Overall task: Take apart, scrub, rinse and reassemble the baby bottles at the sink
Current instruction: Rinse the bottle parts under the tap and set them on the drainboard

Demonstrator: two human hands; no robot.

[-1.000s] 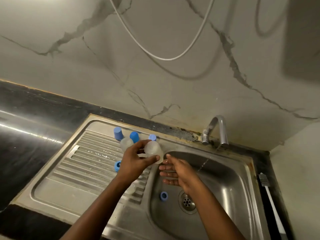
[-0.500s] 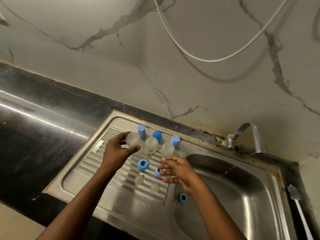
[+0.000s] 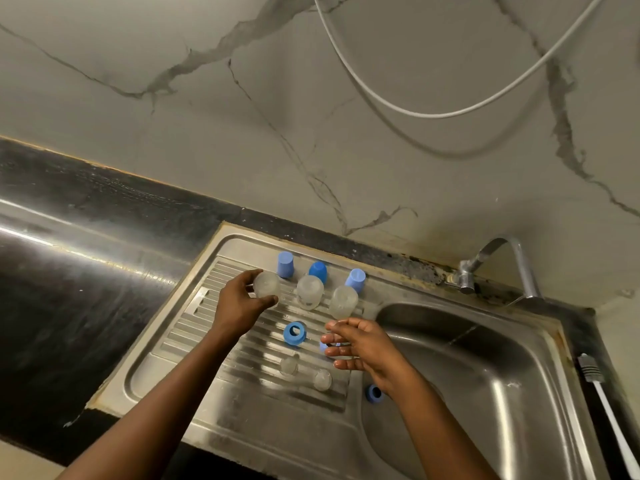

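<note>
Clear bottle (image 3: 266, 285) on drainboard (image 3: 194, 327), left end of three-bottle row, left hand (image 3: 239, 306) curled round it. Right hand (image 3: 360, 344) fingers loose, spread, holding nothing. Any lettering too blurred to read.

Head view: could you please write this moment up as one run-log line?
left hand: grips leftmost clear bottle over drainboard | right hand: open near drainboard edge | blue ring: in basin

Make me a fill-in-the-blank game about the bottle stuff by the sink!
1. The left hand grips a clear ____.
2. Behind the bottles stand ____ caps.
3. The ring on the drainboard is coloured ____.
Missing words: bottle; three; blue.
</note>
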